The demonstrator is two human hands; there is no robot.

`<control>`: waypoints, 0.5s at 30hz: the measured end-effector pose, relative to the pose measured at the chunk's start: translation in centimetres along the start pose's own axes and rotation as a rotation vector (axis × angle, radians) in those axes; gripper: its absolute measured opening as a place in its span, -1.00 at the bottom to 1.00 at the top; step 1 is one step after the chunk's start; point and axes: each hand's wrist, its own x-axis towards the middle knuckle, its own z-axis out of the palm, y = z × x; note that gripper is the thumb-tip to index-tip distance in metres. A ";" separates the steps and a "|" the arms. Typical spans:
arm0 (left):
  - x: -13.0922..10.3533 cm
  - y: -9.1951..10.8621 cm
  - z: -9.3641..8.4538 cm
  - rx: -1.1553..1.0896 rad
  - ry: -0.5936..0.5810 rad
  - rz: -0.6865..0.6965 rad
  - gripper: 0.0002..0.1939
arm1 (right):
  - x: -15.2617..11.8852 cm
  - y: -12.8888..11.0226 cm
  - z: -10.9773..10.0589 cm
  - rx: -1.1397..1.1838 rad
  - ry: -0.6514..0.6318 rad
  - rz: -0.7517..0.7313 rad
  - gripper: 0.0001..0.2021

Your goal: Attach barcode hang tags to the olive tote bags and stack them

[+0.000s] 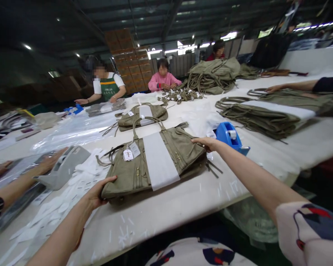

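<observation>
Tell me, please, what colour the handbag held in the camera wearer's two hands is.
The handbag is olive green, seen best in the head view.

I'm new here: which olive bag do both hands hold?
The nearest bag, held between left hand and right hand; neither touches the bag behind or the stacked bags.
</observation>
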 end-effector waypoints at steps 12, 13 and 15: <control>0.9 -1.3 -1.2 -0.129 -0.198 -0.043 -0.69 | 1.5 1.8 0.2 0.100 -0.264 0.022 -0.84; 1.1 -1.5 -1.2 -0.130 -0.194 -0.040 -0.68 | 1.6 1.8 0.3 0.113 -0.292 0.029 -0.84; 1.3 -1.7 -1.1 -0.144 -0.182 -0.040 -0.68 | 1.6 1.9 0.4 0.141 -0.335 0.054 -0.83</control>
